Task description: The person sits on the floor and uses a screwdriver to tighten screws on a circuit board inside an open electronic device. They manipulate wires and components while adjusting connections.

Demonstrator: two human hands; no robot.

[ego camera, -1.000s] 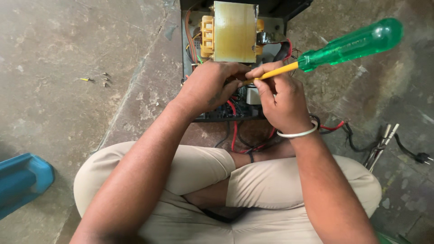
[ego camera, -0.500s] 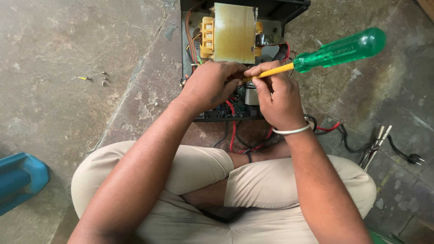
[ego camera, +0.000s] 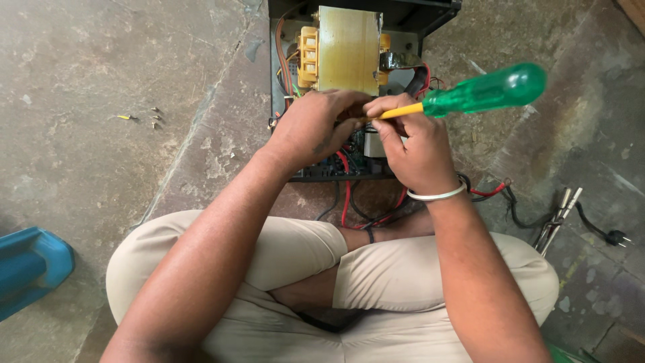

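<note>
I sit cross-legged on a stone floor in front of an open black electrical unit [ego camera: 282,74]. A large brass-coloured transformer [ego camera: 346,50] with yellow terminal blocks fills its far half. My right hand [ego camera: 413,148] grips a screwdriver [ego camera: 480,91] with a green translucent handle and a yellow shaft, the handle pointing up and to the right. My left hand [ego camera: 312,131] rests on the unit beside the right hand, fingers curled over the spot where the screwdriver's tip goes in. The tip is hidden by the fingers. Red and black wires [ego camera: 346,202] run out of the unit toward my legs.
Small loose screws and a yellow scrap [ego camera: 144,117] lie on the floor at the left. A blue plastic object [ego camera: 30,269] sits at the lower left edge. Pliers [ego camera: 557,222] and a black cable with a plug [ego camera: 611,236] lie at the right.
The screwdriver handle has dropped and swung a little to the left. Both hands stay together on the unit.
</note>
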